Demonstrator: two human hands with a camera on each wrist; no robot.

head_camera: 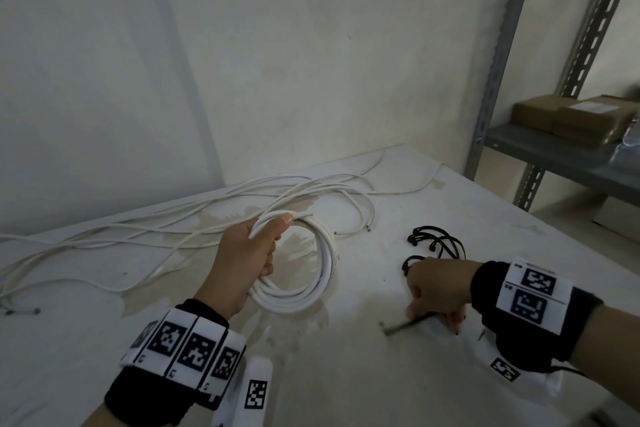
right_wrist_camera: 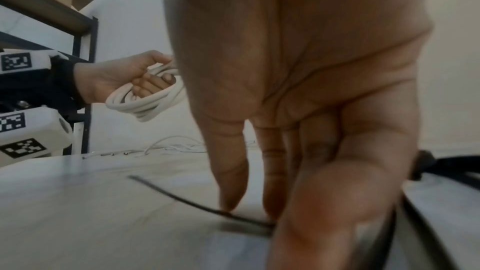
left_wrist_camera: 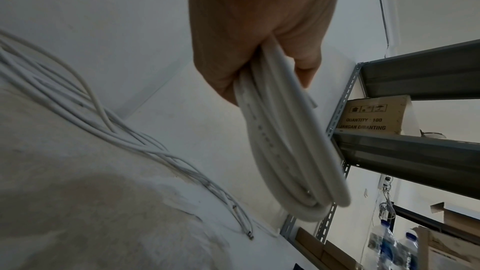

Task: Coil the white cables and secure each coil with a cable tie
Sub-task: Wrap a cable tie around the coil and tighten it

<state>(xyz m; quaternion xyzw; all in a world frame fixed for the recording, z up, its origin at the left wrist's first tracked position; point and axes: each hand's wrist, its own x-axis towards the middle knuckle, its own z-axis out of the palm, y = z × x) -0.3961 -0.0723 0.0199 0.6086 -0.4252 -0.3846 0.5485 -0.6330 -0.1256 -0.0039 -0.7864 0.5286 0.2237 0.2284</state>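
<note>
Gripping a round coil of smooth white plastic-sheathed cable (head_camera: 304, 270), the left hand (head_camera: 242, 267) has its fingers curled through the loops and its thumb pressed along the top strand, so the coil hangs lifted above the table. From the left wrist view the coil (left_wrist_camera: 285, 151) reads as several thick, rubbery turns bunched flat together, with one blunt cut end sticking out beside the thumb. From the right wrist view the same coil (right_wrist_camera: 148, 100) droops in an oval from the left hand (right_wrist_camera: 116, 79).

Over on the right, the right hand (head_camera: 438, 291) points its fingers down at the pale, stained, matte table (head_camera: 346, 374). Its fingertips (right_wrist_camera: 231, 198) press on a thin, flat black plastic cable tie (right_wrist_camera: 182, 200) lying on the surface; the thumb and finger seem to close on the strap, though blur hides the exact pinch. In the head view this tie (head_camera: 403, 324) shows as a short dark strip poking out from under the hand.

Just beyond the right hand lies a small heap of looped black cable ties (head_camera: 436, 243) with blocky heads. Behind the coil, long loose white cables (head_camera: 173, 222) sprawl in thin, wavy strands across the far side of the table, some ending in small metal tips. A grey slotted-metal shelf rack (head_camera: 498, 80) with brown cardboard boxes (head_camera: 571, 118) stands at the right.
</note>
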